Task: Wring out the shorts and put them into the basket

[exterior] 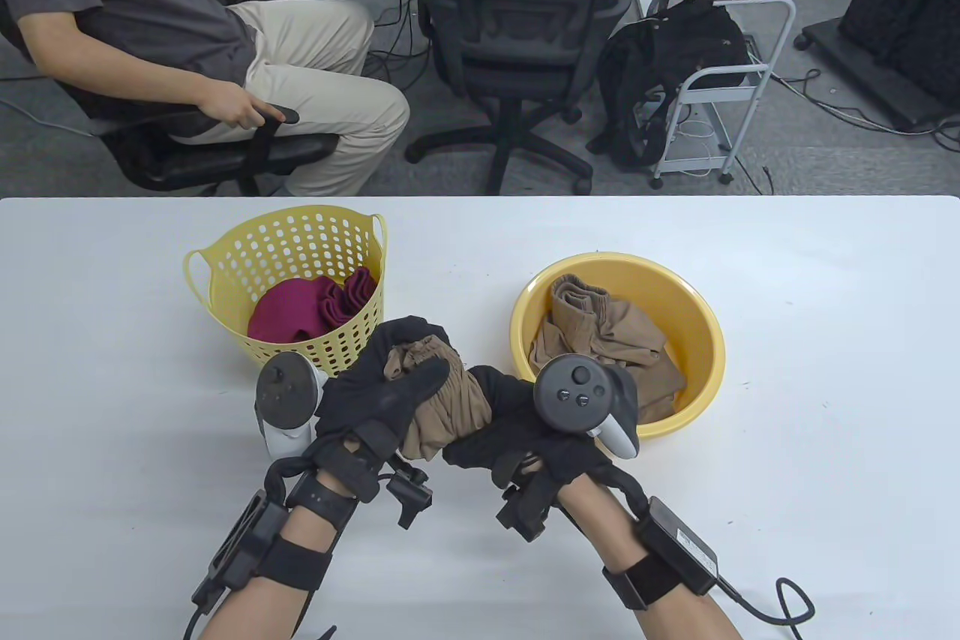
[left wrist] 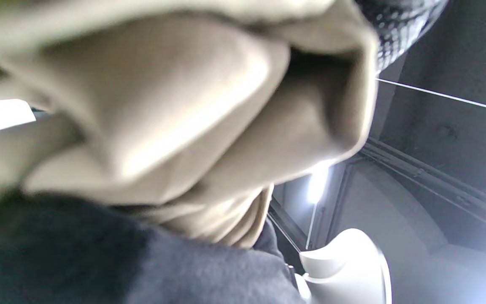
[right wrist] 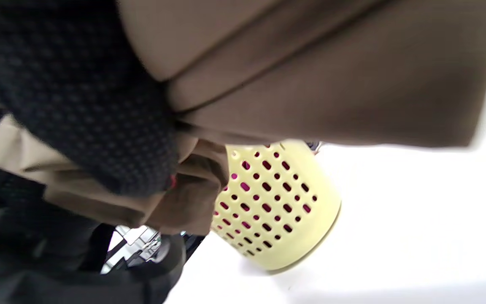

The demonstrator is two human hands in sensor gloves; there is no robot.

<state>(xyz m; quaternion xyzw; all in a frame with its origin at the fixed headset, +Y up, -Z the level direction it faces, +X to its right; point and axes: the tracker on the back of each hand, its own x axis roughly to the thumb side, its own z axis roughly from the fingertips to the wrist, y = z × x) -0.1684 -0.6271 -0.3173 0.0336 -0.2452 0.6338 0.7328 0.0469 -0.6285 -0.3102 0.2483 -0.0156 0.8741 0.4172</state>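
A bunched pair of tan shorts (exterior: 439,404) is held above the table between both gloved hands. My left hand (exterior: 390,385) grips its left end, fingers curled over the top. My right hand (exterior: 510,422) grips the right end from the other side. The cloth fills the left wrist view (left wrist: 175,109) and the top of the right wrist view (right wrist: 331,71). The pale yellow perforated basket (exterior: 225,257) stands just behind my left hand with maroon cloth (exterior: 311,306) inside; the basket (right wrist: 276,202) also shows in the right wrist view. More tan shorts (exterior: 600,336) lie in the yellow basin (exterior: 697,317).
The white table (exterior: 825,407) stretches wide on both sides of the hands. Beyond its far edge a seated person (exterior: 187,40) holds a phone, beside an office chair (exterior: 517,32), a black backpack (exterior: 660,77) and a white cart (exterior: 720,92).
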